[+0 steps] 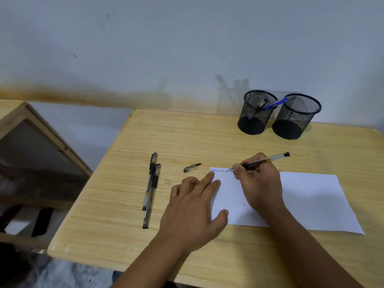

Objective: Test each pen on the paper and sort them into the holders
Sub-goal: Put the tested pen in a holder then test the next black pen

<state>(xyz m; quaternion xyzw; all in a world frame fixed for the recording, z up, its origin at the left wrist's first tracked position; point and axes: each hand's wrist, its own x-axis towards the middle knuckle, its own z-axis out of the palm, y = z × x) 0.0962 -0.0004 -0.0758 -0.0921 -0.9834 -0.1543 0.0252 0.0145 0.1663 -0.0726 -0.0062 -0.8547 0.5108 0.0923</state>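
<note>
So the right hand (258, 183) is pinched around an uncapped pen (264, 161) in a normal writing grip, tip down on the far left corner of the paper (307, 200), right at the end of a short row of scribbles (219, 170) (some blue, some dark). The left hand (195, 204) is spread flat, holding nothing, fingers across the paper's left edge, I'd guess to stop the sheet sliding while the pen drags over it. The cap (192, 168) lies on the table (124, 204) just left of the paper's corner, near enough to grab once this test is done. Two capped pens (151, 189) lie side by side further left, touching, probably the untested queue. Two mesh holders sit at the far edge, touching: the left holder (256, 113) already has a blue pen (273, 103) and what looks like another one, the right holder (296, 117) I can't really see into. Starting in the corner leaves plenty of sheet for the rest.
</note>
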